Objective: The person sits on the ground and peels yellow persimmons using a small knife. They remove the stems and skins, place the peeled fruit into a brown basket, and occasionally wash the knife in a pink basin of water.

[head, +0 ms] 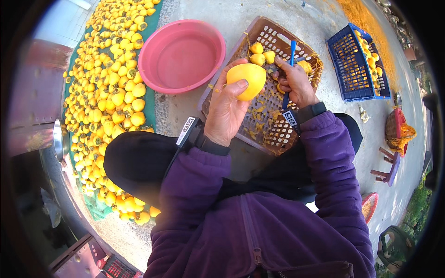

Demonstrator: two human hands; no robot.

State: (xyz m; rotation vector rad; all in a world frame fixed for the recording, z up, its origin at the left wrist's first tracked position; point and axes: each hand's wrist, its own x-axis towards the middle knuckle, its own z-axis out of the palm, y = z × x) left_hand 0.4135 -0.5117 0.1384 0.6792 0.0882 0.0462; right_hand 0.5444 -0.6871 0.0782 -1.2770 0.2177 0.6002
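Note:
My left hand (227, 100) holds up a yellow-orange persimmon (247, 81), its thumb across the fruit's near side. Just right of the fruit, my right hand (295, 81) grips a blue-handled tool (293, 52), probably a peeler; its working end is partly hidden by the fingers. Both hands are over a brown plastic crate (274, 29) with slotted walls. Inside it lie several persimmons (257, 54) near the far end and scraps of peel (257, 113) on the perforated floor.
A pink plastic basin (180, 55) stands left of the crate. Many persimmons (118, 97) cover a green sheet (150, 31) farther left. At right are a blue crate (351, 66) of persimmons, a spread of orange peel (372, 27), a basket (393, 128) and a small stool (391, 166).

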